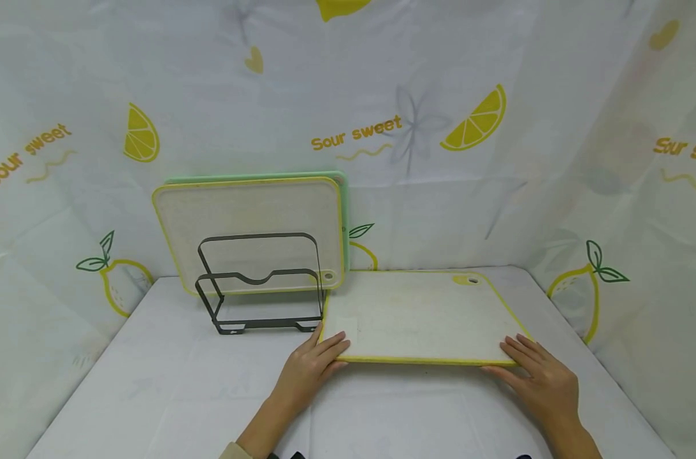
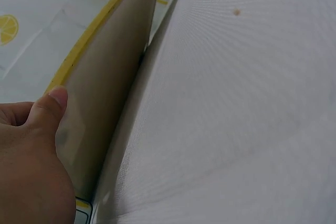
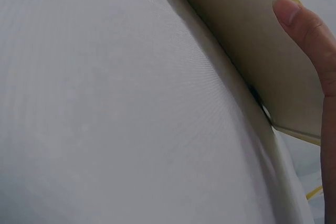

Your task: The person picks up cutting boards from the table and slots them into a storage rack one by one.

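Note:
A white cutting board with a yellow rim lies tilted in the head view, its near edge raised off the table. My left hand grips its near left corner, fingers on top and thumb underneath. At the near right corner my right hand holds it the same way. The left wrist view shows the left thumb against the underside of the board. In the right wrist view the right thumb presses that same underside. An oval hanging hole marks the far right corner.
Left of the board stands a black wire rack. Upright behind its front bars lean another yellow-rimmed white board and a green-edged board. A lemon-printed cloth hangs behind the white-covered table.

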{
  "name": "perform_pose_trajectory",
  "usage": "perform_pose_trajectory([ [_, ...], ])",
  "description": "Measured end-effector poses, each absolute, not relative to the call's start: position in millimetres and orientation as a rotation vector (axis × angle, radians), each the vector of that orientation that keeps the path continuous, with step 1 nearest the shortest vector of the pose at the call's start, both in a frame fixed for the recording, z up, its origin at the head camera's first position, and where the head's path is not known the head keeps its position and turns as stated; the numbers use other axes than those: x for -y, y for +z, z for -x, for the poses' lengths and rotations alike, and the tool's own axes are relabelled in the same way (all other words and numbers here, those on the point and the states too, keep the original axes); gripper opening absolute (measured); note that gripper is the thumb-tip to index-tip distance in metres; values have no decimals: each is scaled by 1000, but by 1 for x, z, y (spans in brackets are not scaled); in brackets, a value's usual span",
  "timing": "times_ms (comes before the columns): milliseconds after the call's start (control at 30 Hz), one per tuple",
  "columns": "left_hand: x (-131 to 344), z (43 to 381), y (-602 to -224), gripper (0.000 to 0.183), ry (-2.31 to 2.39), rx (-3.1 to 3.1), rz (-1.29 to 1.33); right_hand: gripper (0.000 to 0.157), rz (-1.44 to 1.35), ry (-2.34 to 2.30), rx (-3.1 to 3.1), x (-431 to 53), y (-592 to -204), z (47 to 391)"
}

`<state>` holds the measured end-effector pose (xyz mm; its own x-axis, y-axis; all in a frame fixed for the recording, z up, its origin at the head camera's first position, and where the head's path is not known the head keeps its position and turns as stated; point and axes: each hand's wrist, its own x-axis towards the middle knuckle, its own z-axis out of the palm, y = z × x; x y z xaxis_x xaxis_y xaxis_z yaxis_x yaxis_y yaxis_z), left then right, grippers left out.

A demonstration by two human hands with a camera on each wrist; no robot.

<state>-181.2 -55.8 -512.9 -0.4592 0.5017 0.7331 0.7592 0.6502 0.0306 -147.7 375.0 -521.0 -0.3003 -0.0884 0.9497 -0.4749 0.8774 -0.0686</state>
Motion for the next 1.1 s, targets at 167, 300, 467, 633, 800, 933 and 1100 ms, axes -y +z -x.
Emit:
perform_pose_trajectory([
  [167,56,181,-513,42,-452,2132,973,79,-422,409,1836,-375,-518,145],
  [300,56,181,-512,39,-463,2102,969,77,-423,439,1820,-374,-515,144],
  [467,56,178,-510,35,-490,2078,961,76,-431,453,1777,-372,-514,145],
  [633,55,178,-508,39,-517,2059,955,76,-417,505,1751,-370,-512,143],
  [800,54,179,-507,38,-533,2015,939,76,-418,552,1756,-369,-508,142],
  [933,54,179,-505,38,-555,2004,928,76,-426,545,1741,-368,-506,142],
  [1100,54,179,-499,37,-596,2033,937,77,-427,506,1720,-368,-504,143],
])
